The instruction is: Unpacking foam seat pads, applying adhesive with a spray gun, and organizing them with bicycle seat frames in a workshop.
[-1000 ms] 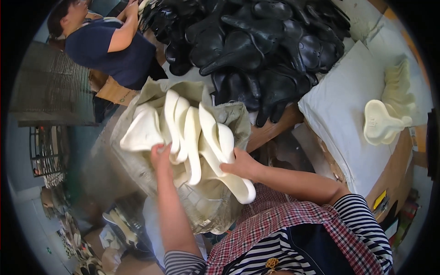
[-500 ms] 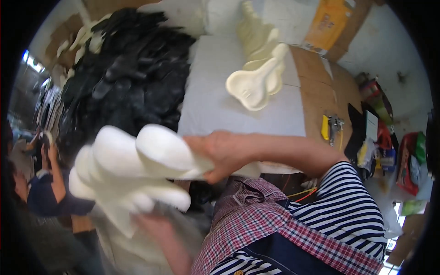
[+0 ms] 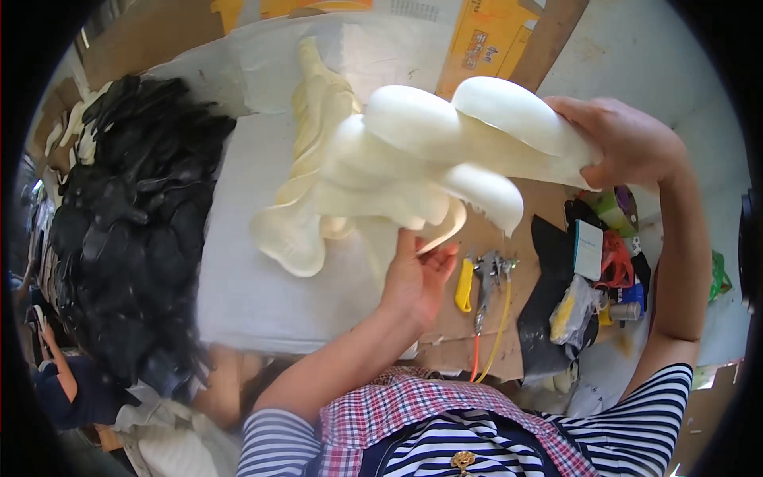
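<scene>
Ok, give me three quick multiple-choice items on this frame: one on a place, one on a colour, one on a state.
1. Where does the heap of black pieces lie?
A. left of the white sheet
B. on the cardboard at right
C. in the person's lap

2. What colour is the small tool handle on the cardboard?
A. blue
B. yellow
C. white

3. How are the cream moulded pieces held?
A. lying loose on the bench
B. by one hand only
C. lifted between both hands

Key: 1 A, the heap fills the left side beside the white sheet. 2 B, it is plainly yellow. 3 C, the right hand grips above, the left hand props below.
</scene>
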{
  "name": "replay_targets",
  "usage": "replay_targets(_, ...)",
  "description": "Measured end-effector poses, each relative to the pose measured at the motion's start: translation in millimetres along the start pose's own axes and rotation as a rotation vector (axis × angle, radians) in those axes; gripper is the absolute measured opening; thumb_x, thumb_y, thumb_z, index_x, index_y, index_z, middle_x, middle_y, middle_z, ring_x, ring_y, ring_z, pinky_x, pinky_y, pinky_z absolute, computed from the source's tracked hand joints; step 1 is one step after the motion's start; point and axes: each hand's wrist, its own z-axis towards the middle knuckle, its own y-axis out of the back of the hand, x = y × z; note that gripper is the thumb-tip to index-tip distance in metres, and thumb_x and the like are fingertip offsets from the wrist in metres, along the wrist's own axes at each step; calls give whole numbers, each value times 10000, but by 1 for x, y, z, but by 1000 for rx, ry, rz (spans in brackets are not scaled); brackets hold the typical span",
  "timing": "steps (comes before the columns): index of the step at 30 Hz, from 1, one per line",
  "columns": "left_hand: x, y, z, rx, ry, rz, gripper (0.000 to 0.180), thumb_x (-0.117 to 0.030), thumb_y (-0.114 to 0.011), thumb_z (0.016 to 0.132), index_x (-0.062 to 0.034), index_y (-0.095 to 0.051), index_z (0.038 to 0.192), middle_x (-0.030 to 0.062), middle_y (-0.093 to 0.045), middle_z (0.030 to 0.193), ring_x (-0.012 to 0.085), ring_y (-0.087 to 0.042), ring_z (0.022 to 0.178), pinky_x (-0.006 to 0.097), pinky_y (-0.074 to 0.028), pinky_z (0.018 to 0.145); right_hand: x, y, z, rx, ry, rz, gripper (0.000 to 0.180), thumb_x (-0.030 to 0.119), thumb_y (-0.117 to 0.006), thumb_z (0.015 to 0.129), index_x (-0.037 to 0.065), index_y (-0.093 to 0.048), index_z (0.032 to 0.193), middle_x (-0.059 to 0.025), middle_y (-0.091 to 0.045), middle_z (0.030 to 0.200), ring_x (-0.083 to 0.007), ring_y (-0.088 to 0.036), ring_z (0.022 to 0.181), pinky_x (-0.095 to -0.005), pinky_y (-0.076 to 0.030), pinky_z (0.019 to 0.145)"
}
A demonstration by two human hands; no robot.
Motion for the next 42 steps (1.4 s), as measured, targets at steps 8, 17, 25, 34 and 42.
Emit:
replay_targets(8,28,-57,124,-144,137,20,512,-492,-696,767,-111,-406,949,75,-495,869,233,-580,748,344,-452,722,-128,-18,171,279,-55,-334,648,173,-680,499,78,-577,1131,-117,-642,904,-307,-614,836,-374,-487,718)
replay_targets(17,-41,-25,171,-14,-526,1221,526,-196,-731,725,-46,-482,1163,90,-494,1116,189,-570,883,333,-473,759,-160,-133,376,-418,177,-392,475,221,-708,613,86,-622,1061,-114,-608,1070,-295,-548,1040,-369,-441,865)
replay_targets(25,-96,-23,193,-174,-1174,2412,436,-129,-703,684,-57,-551,1086,125,-520,1124,306,-556,949,412,-474,760,-235,-306,222,-1117,-482,622,380,243,-622,818,39,-554,1131,-166,-620,1003,-297,-591,932,-393,-488,760)
replay_targets(34,-121,-62,240,-141,-1128,2445,107,-161,-626,758,-59,-658,763,127,-599,786,334,-600,737,424,-472,654,-75,-439,94,-321,-592,1297,411,45,-636,800,45,-447,1166,-52,-583,814,-95,-557,745,-225,-450,614)
replay_targets(42,-126,1,199,-68,-1322,1767,273,-148,-668,760,-50,-650,1014,72,-650,896,201,-584,653,318,-475,626,-36,-358,119,-627,-282,1012,323,49,-627,820,59,-552,1134,5,-535,786,-74,-497,683,-215,-437,625)
